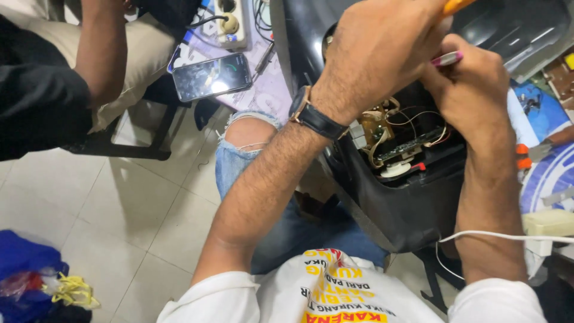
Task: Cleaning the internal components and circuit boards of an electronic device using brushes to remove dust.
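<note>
An opened black plastic appliance housing (394,209) rests tilted against the person's knee and the edge of the table, its cavity exposing a small tan circuit board (375,128), a dark narrow board (412,145) and thin looping wires (418,116). The left hand (382,54), a dark-strapped wristwatch (314,113) at its wrist, is closed in a fist-like grip around an orange tool handle (457,6) above the cavity. The right hand (469,90) is beside it, its grip clamped on a slim pink-and-white tool (447,58); whether either tip touches the boards cannot be told, as the hands hide them. A white cable (508,236) crosses the right forearm. The table (263,90), covered in pale printed paper, carries a dark smartphone with a lit screen (212,76) and a white power strip (230,24). Orange-handled pliers (526,157) lie on blue printed material at right. Below is a floor of pale square tiles (119,221), with a blue cloth bundle (27,275) at lower left. Another person's arm (98,48) rests on a beige seat at upper left.
</note>
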